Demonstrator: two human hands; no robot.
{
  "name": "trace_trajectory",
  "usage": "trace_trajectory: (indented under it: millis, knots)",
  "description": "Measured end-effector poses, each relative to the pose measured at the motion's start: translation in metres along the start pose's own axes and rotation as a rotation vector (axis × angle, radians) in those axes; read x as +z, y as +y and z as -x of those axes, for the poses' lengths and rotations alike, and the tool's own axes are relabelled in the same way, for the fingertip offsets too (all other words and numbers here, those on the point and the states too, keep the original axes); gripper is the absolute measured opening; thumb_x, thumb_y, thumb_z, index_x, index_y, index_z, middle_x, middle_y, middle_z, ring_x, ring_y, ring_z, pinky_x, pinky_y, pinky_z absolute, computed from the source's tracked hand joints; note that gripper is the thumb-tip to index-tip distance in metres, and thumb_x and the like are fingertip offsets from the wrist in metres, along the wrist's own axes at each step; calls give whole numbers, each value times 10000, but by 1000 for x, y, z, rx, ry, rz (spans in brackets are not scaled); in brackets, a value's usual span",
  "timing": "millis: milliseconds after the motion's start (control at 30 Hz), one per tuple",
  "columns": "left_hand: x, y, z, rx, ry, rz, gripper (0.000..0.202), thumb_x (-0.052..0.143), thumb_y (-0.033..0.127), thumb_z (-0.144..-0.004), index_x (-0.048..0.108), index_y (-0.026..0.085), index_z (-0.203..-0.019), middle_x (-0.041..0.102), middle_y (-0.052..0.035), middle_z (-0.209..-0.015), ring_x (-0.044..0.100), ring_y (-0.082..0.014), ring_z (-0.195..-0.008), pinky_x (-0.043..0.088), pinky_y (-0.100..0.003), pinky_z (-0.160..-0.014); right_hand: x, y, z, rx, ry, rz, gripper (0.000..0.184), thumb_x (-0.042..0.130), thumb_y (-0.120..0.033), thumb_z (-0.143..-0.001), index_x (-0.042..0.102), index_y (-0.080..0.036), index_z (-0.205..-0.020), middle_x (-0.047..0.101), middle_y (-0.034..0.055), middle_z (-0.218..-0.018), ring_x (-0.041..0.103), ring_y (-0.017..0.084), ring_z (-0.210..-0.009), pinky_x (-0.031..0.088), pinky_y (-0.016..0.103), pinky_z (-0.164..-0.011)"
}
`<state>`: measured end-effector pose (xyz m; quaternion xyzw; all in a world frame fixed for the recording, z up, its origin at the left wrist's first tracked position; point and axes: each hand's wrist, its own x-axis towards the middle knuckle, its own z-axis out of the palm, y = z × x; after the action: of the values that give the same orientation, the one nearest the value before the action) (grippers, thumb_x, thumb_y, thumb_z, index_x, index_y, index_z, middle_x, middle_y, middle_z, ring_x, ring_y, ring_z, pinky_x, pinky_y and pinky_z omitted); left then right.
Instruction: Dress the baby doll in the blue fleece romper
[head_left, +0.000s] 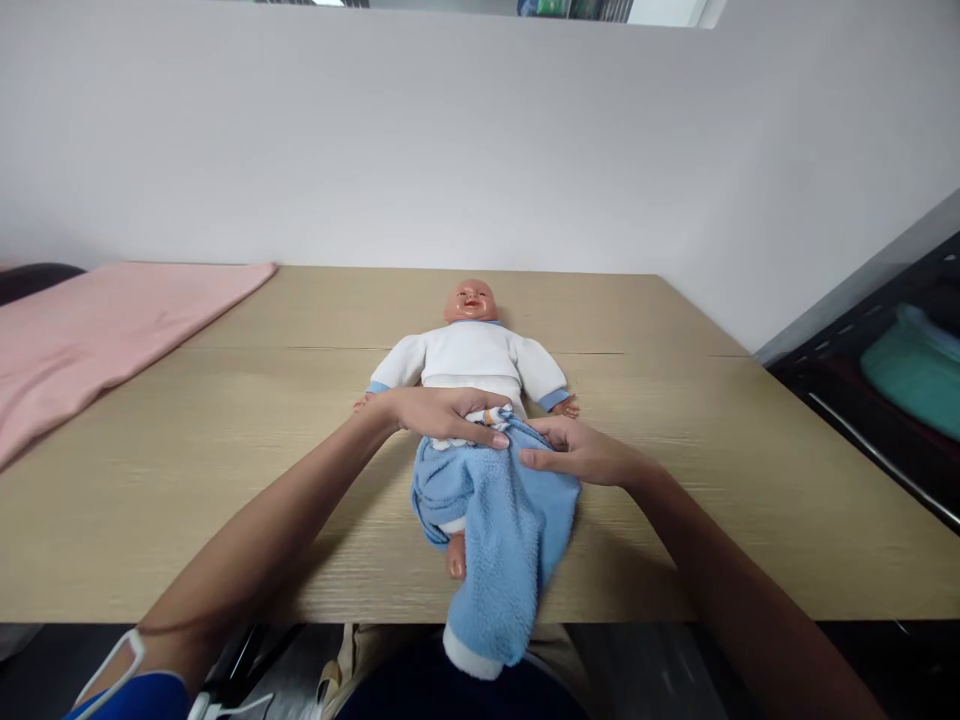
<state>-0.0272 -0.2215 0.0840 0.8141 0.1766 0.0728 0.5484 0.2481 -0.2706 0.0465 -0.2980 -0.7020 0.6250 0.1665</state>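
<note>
A baby doll in a white top lies on its back on the wooden table, head away from me. Fluffy light-blue trousers cover its legs, with one leg of them hanging over the near table edge and one bare foot showing. My left hand lies across the doll's waist, fingers pinched on the trousers' waistband. My right hand grips the waistband at the doll's other hip.
A pink cloth is spread over the table's far left. A white wall stands behind the table. At the right is a dark shelf holding a green folded cloth.
</note>
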Motion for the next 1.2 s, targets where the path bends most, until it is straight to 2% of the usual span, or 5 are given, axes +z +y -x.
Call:
trace_trajectory:
  millis: [233,433,633,900,1200]
  knots:
    - [-2,-11,1,72,-82,275,471,1017,481,-821,761,215,-1114,754,-28,-1015,714,-224,-920,577,-297,-785,-4,-7,11,-26,-61,-68,478,931,-554,-917,801,-158,-1150,743,16,-1001,704,183,-922,563,262,-790]
    - [-3,-13,6,57,-51,188,478,1001,400,-850,763,224,-1225,791,-54,-1188,747,-283,-1122,594,-358,-984,-4,-7,20,81,-199,-46,883,1023,-650,-749,735,-183,-1441,795,108,-1283,758,325,-1208,649,384,-968]
    - [2,-9,4,61,21,7,346,786,539,-1043,718,213,-1139,717,-39,-1097,676,-255,-1069,532,-335,-948,-1,-11,19,94,-228,23,531,945,-668,-830,802,-175,-965,744,9,-879,693,204,-821,592,286,-716]
    - [0,-15,3,76,29,242,385,857,543,-980,716,206,-1103,665,-16,-962,647,-199,-894,528,-294,-796,4,6,19,133,185,-369,405,952,-538,-775,830,-242,-1022,777,25,-973,651,204,-791,539,311,-682]
    - [-3,-13,3,1,-99,179,500,1045,512,-747,832,220,-1093,846,-57,-1129,786,-312,-1061,651,-394,-936,13,5,9,126,241,-419,341,843,-536,-923,851,-243,-1098,813,41,-1001,720,256,-892,612,376,-841]
